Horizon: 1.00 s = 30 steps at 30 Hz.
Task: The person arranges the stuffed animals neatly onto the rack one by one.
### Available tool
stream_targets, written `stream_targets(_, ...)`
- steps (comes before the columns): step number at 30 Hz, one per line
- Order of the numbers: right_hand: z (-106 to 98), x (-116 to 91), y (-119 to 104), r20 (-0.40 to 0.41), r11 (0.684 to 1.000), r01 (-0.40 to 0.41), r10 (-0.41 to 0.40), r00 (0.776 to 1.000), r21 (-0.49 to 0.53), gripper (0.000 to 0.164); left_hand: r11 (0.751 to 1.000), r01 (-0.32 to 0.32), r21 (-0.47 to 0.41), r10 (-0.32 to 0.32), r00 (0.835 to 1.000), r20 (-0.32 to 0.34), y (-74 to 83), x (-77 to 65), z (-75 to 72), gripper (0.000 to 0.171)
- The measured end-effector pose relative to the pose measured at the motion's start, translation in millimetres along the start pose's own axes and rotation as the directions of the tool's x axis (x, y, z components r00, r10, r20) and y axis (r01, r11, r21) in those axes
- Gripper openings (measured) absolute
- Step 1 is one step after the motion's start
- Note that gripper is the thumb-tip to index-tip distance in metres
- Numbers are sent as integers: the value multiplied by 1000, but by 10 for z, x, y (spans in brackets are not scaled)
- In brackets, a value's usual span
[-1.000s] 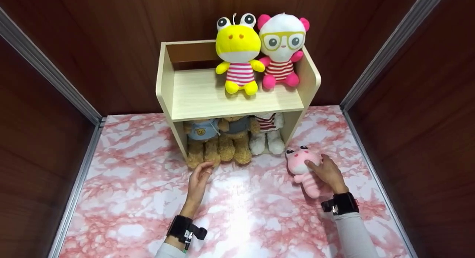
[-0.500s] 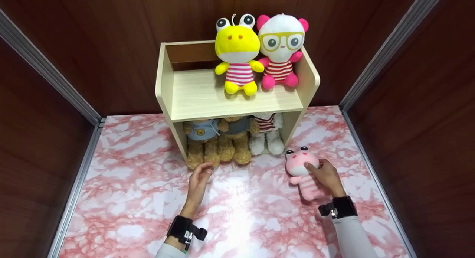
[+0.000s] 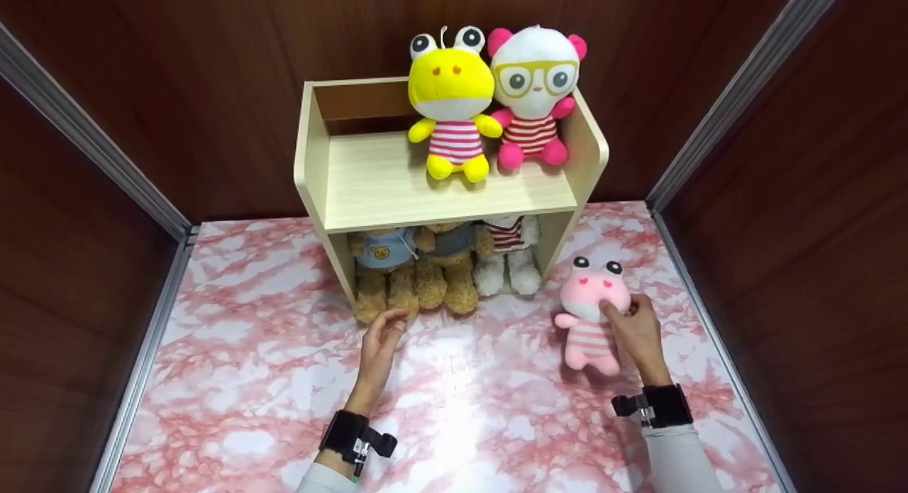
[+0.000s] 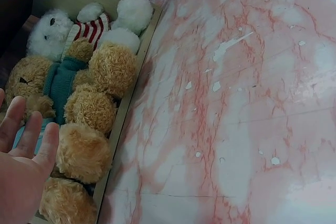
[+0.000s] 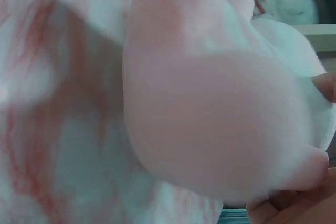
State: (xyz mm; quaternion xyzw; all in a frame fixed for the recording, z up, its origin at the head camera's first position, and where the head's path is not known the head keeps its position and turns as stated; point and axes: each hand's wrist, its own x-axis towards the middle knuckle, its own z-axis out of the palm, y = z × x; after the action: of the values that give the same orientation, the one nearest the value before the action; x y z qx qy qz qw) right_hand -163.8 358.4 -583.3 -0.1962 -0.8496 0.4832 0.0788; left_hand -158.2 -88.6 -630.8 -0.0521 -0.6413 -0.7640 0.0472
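Note:
In the head view my right hand (image 3: 640, 335) grips a pink plush frog (image 3: 590, 340) at the side of its head, thumb across the white muzzle. The toy is upright, facing me, with a striped body and bulging eyes. Close up in the right wrist view, the pink plush frog (image 5: 210, 124) hides most of that hand. My left hand (image 3: 379, 355) has relaxed fingers and holds nothing, near the feet of a brown teddy bear (image 3: 389, 250) in a light blue hoodie. In the left wrist view the fingers of my left hand (image 4: 26, 166) are extended.
A two-level wooden shelf (image 3: 362, 188) stands at the back. On top sit a yellow plush frog (image 3: 452, 89) and a pink-and-white plush panda (image 3: 533, 89). Below are another brown teddy bear (image 3: 447, 273) and a white plush (image 3: 507, 266). Dark panels (image 3: 794, 230) flank the marbled surface (image 3: 248, 379).
My right hand has brought the pink plush frog from a tilted pose to upright, turning it to face me and shifting it slightly right. The left hand has stayed in place.

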Motion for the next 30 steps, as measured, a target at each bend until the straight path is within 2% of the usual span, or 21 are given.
stream_targets(4,18,-76,-132,-2,992,12,-12,1000,128,43,1000,-5,7,5,1000,-2,33,0,35,32)
stream_targets(7,50,-145,-230,19,970,26,-32,999,242,38,1000,-12,-1,12,1000,2,55,-2,66,33)
stream_targets(11,102,-229,-350,19,947,74,-85,996,314,35,999,-41,-22,42,999,25,62,-9,113,33)
stream_targets(14,135,-289,-446,18,932,107,-121,992,346,33,998,-61,-22,62,997,46,70,-16,156,31)
stream_targets(20,172,-429,-633,48,907,147,-181,982,395,32,999,-50,-9,51,997,63,105,-13,226,32)
stream_targets(27,244,-542,-777,70,898,198,-244,967,393,34,999,-52,-13,53,994,92,153,-4,313,34)
stream_targets(30,309,-572,-838,67,885,232,-281,957,405,33,998,-58,-25,61,993,106,164,-5,374,33)
